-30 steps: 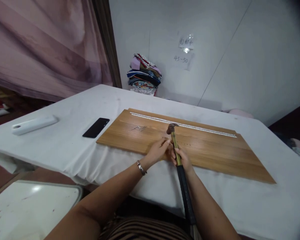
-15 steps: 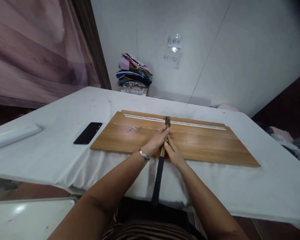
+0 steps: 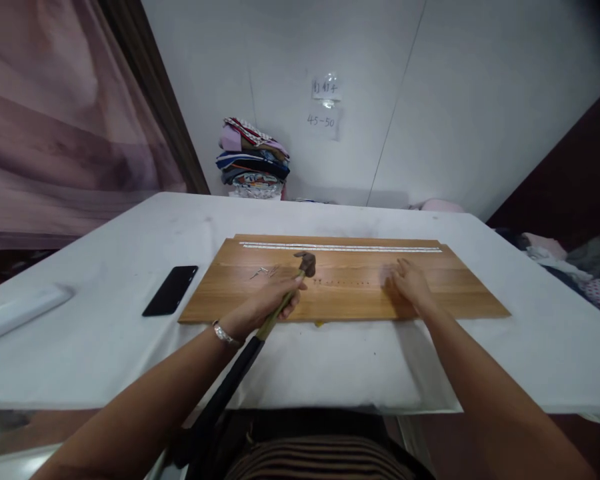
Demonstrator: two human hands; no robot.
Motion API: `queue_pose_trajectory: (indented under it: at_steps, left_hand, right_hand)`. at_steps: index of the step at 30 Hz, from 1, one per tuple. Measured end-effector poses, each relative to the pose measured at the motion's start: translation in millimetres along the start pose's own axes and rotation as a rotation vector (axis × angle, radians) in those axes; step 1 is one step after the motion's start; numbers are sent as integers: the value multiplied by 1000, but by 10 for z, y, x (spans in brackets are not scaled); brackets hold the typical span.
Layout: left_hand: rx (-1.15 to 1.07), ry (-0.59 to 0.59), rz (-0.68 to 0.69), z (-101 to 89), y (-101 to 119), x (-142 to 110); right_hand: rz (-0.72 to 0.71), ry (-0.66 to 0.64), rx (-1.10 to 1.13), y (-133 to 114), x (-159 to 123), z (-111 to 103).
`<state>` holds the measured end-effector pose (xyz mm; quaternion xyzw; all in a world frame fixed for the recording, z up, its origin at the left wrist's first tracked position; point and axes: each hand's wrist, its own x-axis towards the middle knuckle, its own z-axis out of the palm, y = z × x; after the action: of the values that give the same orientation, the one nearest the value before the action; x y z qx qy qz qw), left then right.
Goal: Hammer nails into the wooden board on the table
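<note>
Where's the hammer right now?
Head view, left of centre: the hammer is in the left hand, its head over the wooden board, right of the loose nails.

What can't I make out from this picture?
- Head view: the loose nails are too small to count.
- Head view: the dark specks on the board are too small to tell nails from holes.
- Head view: blur hides whether the right hand pinches anything.
- Head view: the left hand covers part of the handle of the hammer.
- Head view: the white object is cut off by the left edge.
</note>
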<state>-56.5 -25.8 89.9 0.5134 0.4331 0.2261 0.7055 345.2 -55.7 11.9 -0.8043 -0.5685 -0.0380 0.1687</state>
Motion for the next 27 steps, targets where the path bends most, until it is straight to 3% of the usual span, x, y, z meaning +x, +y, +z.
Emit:
queue_pose_trajectory:
  at_steps: [3,5,13,27]
  left_hand:
    - [20,-52,-85,56,-94,75]
    - [22,-67,-108,81,-112,144]
    - [58,-70,-75,91,-113,392]
    - [111,-40,-108,127,-146,476]
  right_hand:
    - [185,-95,-117,73,-54,47]
    - [217,-146,-178,89,-104,104]
    - [220,-163,-201,127,-130,171]
    - [236,-136,-180,84,-155,134]
